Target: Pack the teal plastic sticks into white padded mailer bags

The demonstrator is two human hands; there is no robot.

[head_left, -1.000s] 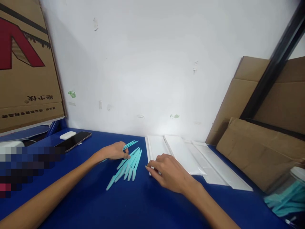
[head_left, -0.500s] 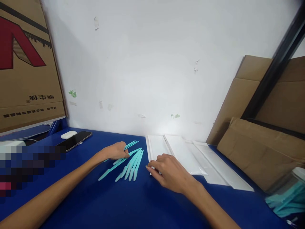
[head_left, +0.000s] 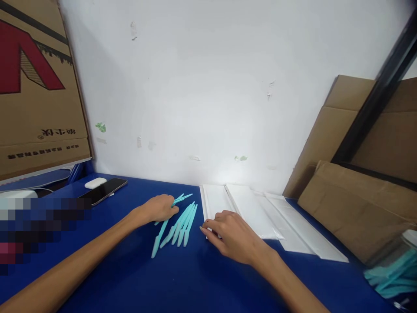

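My left hand (head_left: 161, 208) is closed around several slim turquoise eyebrow razors (head_left: 181, 198), whose thin ends stick out past the fingertips. One razor (head_left: 156, 247) slants down beneath that hand, its wide end on the blue table; whether the fingers grip it is hidden. Just to the right, several more razors (head_left: 184, 226) lie fanned out, thin ends together at the back. My right hand (head_left: 233, 234) rests at the near left corner of the white plastic sleeves (head_left: 247, 208). Its fingers are loosely curled, with a small gap by the thumb and nothing visible in them.
A phone (head_left: 106, 191) and a white case (head_left: 95, 183) lie on the blue table (head_left: 130, 278) at left. A clear jar of turquoise razors (head_left: 395, 271) stands at the right edge. Cardboard (head_left: 345, 208) leans at right, a printed carton (head_left: 39, 113) stands left, and a wall (head_left: 195, 87) closes the back.
The razors at my left hand have shifted: the lowest one has swung rightward to a steeper angle, and the held thin ends now cross. My right hand stays in place.
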